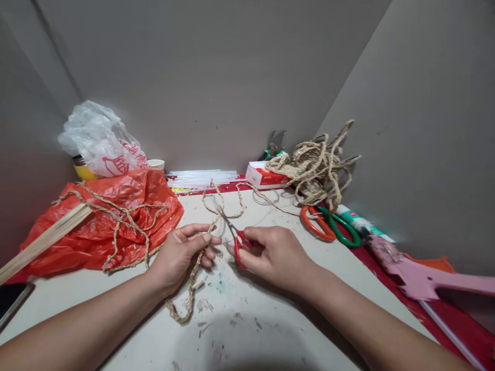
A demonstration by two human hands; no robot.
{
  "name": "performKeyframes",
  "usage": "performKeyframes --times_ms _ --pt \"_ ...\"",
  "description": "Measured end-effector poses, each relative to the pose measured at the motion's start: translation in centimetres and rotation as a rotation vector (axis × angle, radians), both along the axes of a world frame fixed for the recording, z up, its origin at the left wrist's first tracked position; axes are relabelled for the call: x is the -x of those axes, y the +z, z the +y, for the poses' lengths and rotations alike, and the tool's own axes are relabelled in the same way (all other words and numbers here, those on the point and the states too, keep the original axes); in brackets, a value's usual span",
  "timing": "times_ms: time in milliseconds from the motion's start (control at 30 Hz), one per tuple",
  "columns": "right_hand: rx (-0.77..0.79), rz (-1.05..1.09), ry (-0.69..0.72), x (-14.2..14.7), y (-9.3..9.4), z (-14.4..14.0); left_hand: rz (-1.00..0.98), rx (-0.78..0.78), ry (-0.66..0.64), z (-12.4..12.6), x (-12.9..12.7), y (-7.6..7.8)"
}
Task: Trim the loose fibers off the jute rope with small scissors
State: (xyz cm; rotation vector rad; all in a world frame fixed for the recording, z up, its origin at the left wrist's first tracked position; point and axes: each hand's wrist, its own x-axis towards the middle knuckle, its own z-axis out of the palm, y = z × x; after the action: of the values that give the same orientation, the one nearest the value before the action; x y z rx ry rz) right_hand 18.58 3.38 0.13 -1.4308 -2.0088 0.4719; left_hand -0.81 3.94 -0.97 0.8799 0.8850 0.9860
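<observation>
Two hands at a braided cord with small red scissors, amid craft clutter on a pale table.

The left hand (181, 252) is loosely curled, pinching the braided cord (193, 281) between thumb and fingertips; the cord hangs down past its palm and loops toward the wrist, and runs up and away beyond its fingers. The right hand (276, 255) is closed around the red handles of the small scissors (235, 239), whose blades point toward the left fingertips and meet the cord there. Just beyond the left hand lies a red plastic bag (112, 226) with more cord draped over it and a wooden strip (42, 239) at its outer side. Beyond the right hand sit larger orange-and-green scissors (328, 226), a tangle of rope (317, 167) and a red-and-white box (265, 176); a pink tool (417, 278) lies to its outer side.
</observation>
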Motion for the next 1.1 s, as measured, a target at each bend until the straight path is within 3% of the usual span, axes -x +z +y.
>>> performKeyframes --times_ms 100,267,1100 --pt "-0.091 -0.365 0.017 0.07 -0.04 -0.26 0.011 0.001 0.032 0.28 0.18 -0.10" --pt "-0.137 -0.594 0.017 0.27 0.08 -0.36 0.025 0.012 0.050 0.29 0.17 -0.15" --pt "-0.122 -0.781 0.042 0.26 0.85 -0.43 0.076 0.056 0.072 0.37 0.02 0.14"
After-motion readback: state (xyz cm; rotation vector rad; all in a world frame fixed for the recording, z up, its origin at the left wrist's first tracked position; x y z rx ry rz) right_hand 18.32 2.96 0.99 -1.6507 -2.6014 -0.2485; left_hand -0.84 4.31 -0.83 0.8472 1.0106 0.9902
